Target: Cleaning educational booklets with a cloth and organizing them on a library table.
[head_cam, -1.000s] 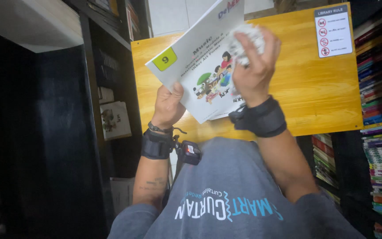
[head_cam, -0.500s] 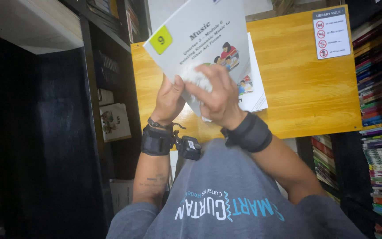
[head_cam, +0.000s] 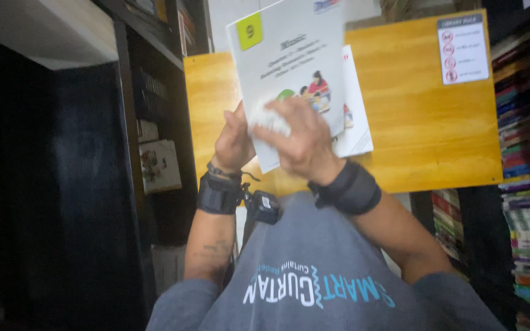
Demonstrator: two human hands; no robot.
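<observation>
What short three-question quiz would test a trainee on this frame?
1. True or false: the left hand grips the booklet at its edge.
2. What does the right hand press on the booklet's cover: A a white cloth, B a pen, C a stamp?
3. What colour is the square sticker on the cover?

Key: 1 true; 2 A; 3 yellow-green.
</observation>
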